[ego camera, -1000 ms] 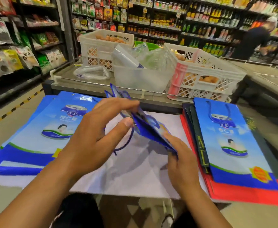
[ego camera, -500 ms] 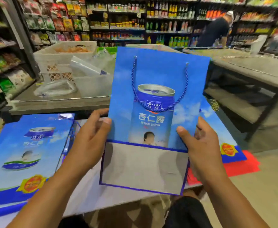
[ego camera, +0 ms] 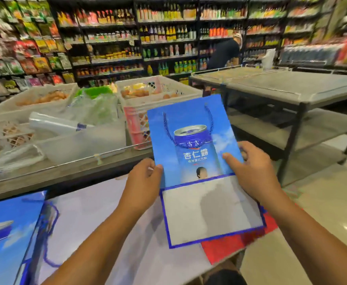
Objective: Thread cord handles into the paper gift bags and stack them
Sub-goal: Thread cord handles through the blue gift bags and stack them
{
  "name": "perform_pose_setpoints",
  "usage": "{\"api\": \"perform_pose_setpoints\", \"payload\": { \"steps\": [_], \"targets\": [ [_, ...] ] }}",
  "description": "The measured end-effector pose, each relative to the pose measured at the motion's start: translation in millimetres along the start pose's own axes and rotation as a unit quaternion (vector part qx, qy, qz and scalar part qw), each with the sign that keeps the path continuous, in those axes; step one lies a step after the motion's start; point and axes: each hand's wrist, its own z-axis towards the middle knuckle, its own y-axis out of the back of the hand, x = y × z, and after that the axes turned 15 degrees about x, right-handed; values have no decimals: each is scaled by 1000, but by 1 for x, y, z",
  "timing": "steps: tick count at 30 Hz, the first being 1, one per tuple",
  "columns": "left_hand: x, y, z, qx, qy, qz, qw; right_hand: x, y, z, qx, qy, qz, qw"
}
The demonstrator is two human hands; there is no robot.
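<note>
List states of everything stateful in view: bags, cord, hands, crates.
held bag: flat, folded, upright in both hands
cord handle: threaded, hanging down the front
left hand: pinches bag's left edge
right hand: grips bag's right edge
left bag pile: lying flat
white crates: filled with goods

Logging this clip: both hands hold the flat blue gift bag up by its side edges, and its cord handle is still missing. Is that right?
Not quite. The cord handle is already threaded and hangs in a loop down the front of the blue gift bag, as the head view shows. The rest stands: the left hand and right hand hold the flat bag by its side edges.
</note>
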Motion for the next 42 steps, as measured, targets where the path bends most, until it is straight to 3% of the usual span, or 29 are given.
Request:
{"api": "perform_pose_setpoints", "payload": {
  "steps": [3, 7, 10, 13, 18, 24, 42],
  "targets": [
    [2, -15, 37, 12, 36, 47, 998, -16, 0, 42, 26, -96, -171, 980],
    [2, -38, 58, 40, 61, 206, 976, -50, -23, 66, 102, -129, -282, 945],
    [-2, -53, 61, 19, -22, 370, 929, -61, -34, 60, 72, -78, -348, 931],
    [-9, -73, 70, 59, -118, 459, 879, -61, -39, 60, 89, 18, -343, 935],
    [6, -108, 91, 123, -69, 480, 866, -78, -52, 68, 207, 36, -354, 911],
    [37, -119, 94, 111, -72, 450, 883, -88, -64, 63, 203, 36, -375, 904],
    [25, -108, 87, 138, -65, 425, 892, -75, -62, 62, 236, 6, -372, 898]
  ]
}}
